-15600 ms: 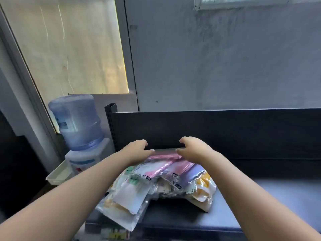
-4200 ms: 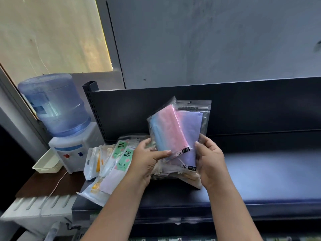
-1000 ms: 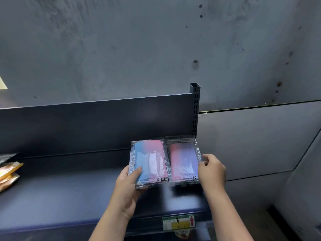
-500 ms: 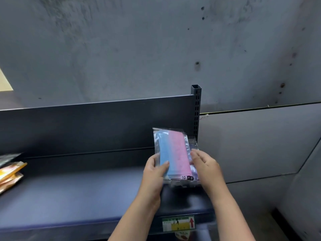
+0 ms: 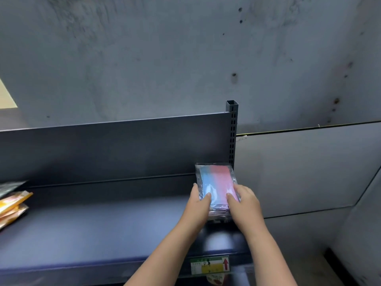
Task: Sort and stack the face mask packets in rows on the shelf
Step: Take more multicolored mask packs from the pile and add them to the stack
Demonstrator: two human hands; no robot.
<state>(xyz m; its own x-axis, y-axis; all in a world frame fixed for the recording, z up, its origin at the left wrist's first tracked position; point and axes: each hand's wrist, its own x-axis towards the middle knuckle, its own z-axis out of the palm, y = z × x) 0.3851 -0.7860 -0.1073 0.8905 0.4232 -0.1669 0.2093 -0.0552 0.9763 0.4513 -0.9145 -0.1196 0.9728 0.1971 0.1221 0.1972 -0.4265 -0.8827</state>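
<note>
Placing step: packets [image 5: 216, 180] sat at right end of shelf [image 5: 103, 223]. Left hand [image 5: 199, 205] and right hand [image 5: 244, 203] both gripped them. Next move likely called for release, then squaring edges.

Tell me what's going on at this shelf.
A person holds a blue-and-pink packet of face masks in both hands, the left hand and right hand gripping its near end. It lies flat at the right end of the dark shelf, beside the upright post. Orange packets lie at the shelf's far left.
</note>
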